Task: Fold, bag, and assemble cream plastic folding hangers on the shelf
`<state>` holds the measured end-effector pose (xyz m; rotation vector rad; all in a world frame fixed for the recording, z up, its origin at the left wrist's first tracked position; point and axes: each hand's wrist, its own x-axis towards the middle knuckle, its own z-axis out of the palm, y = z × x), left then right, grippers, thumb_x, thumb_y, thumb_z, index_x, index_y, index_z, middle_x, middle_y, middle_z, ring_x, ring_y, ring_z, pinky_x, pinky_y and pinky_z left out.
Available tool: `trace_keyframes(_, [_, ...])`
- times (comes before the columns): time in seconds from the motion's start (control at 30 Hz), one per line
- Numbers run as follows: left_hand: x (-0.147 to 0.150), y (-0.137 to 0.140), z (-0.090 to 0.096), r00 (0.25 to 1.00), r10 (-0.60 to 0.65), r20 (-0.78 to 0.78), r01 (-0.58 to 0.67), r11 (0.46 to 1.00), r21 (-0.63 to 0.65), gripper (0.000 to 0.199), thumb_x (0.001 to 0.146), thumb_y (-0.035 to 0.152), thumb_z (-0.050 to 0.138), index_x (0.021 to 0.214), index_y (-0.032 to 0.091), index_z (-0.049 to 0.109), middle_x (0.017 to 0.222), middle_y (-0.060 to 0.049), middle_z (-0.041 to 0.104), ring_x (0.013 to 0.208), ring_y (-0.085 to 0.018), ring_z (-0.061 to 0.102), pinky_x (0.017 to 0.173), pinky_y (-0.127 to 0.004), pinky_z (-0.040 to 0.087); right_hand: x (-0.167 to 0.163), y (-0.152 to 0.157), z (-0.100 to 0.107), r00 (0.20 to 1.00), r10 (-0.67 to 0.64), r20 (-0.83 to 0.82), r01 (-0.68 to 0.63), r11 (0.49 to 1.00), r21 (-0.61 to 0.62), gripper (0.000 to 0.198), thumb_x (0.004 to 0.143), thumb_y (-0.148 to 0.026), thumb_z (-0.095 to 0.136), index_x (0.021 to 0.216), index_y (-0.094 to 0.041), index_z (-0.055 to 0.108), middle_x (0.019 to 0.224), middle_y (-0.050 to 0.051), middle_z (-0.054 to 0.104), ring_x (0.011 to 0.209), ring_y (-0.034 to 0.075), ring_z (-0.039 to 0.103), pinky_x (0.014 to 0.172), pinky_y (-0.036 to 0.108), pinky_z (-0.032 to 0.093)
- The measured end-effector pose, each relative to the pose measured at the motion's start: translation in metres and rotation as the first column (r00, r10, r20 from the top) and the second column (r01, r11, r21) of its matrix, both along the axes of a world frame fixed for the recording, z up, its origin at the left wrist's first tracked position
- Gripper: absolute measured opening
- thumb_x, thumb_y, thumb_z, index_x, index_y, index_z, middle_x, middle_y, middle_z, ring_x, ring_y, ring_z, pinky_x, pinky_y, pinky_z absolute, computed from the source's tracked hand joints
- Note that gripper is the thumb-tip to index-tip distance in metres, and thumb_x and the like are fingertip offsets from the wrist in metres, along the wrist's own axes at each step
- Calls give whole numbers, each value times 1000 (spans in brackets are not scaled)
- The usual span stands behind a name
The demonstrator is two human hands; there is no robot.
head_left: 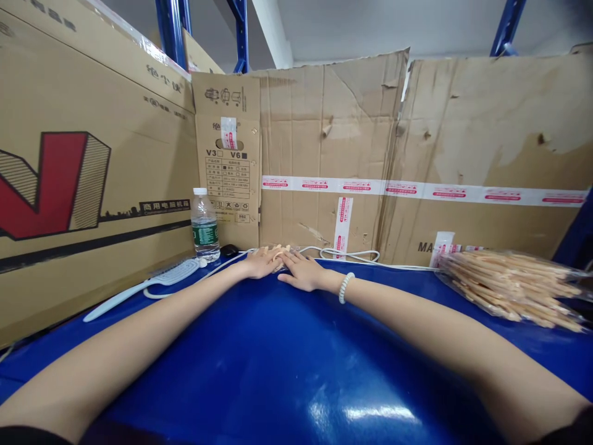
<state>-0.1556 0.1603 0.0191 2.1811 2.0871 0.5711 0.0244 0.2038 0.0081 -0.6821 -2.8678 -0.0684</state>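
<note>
left hand (263, 263) and right hand (303, 272) both lie on a small bunch of pale sticks (278, 266) near the far edge of the table (259, 346), each grip flat-fingered, not clamped. probably light, stiff and slippery if wrapped, so i'd grab it round the middle.

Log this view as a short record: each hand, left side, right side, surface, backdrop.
Left hand: palm down on pale sticks, mostly covered
Right hand: palm down, fingers on the same sticks; bracelet on wrist
Left side: water bottle, hairbrush
Right side: bagged sticks
Surface: blue tabletop
Backdrop: taped cardboard
</note>
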Motion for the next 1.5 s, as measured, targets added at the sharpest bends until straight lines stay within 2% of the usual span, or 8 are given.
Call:
trace_keyframes(0.17, [0,-5,-12,992,82,-98,-75,995,70,60,92,58,25,146,32,33,153,-4,33,142,-34,25,110,-56,20,7,-4,-1,1000,10,0,-10,1000,12,78,93,-60,31,151,-9,17,157,15,13,145,34,10,112,58,20])
trace_keyframes(0.33, [16,-27,-14,979,116,-166,-75,970,232,54,97,46,19,145,26,36,153,-9,32,142,-35,23,109,-63,15,48,-22,-2,999,53,-5,-53,998,33,80,94,-57,34,150,-3,16,156,21,14,144,32,15,113,53,21])
trace_keyframes(0.43, [40,-42,-10,973,-13,-231,86,948,306,47,97,43,28,139,27,42,150,-5,38,140,-25,29,115,-50,14,89,-36,1,998,69,10,-69,994,80,71,95,-54,36,147,-7,28,153,21,26,142,33,23,112,53,25])
trace_keyframes(0.57, [78,-62,-10,834,-384,-397,524,778,347,35,96,37,38,122,22,57,132,-9,56,125,-25,48,110,-50,27,148,-55,7,992,124,19,-125,984,124,46,96,-46,41,128,-17,55,134,15,53,126,29,46,108,50,31])
trace_keyframes(0.67, [92,-70,-12,707,-572,-415,697,663,274,28,95,31,43,116,21,60,127,-8,60,119,-24,52,105,-44,35,183,-59,6,998,52,-33,-50,996,70,33,97,-37,40,117,-19,60,111,11,62,105,25,57,99,49,39])
trace_keyframes(0.87, [90,-67,-14,751,-617,-233,660,713,239,23,95,25,43,104,19,62,114,-8,64,109,-21,57,97,-35,44,209,-51,-7,982,54,-183,-60,998,-25,33,98,-32,38,123,-20,56,113,12,56,106,23,54,96,41,44])
trace_keyframes(1.0, [91,-65,-13,736,-635,-236,675,716,179,21,94,24,44,106,19,60,110,-7,65,105,-21,58,96,-35,45,210,-53,-7,985,50,-166,-52,999,-9,35,98,-31,37,125,-17,55,112,13,55,105,23,53,96,41,45])
trace_keyframes(1.5, [92,-68,-11,738,-618,-272,669,725,166,23,94,22,42,109,20,59,112,-7,64,105,-21,59,96,-36,45,213,-56,-3,991,50,-121,-42,997,67,36,97,-28,37,126,-16,55,112,14,56,103,23,55,94,41,46])
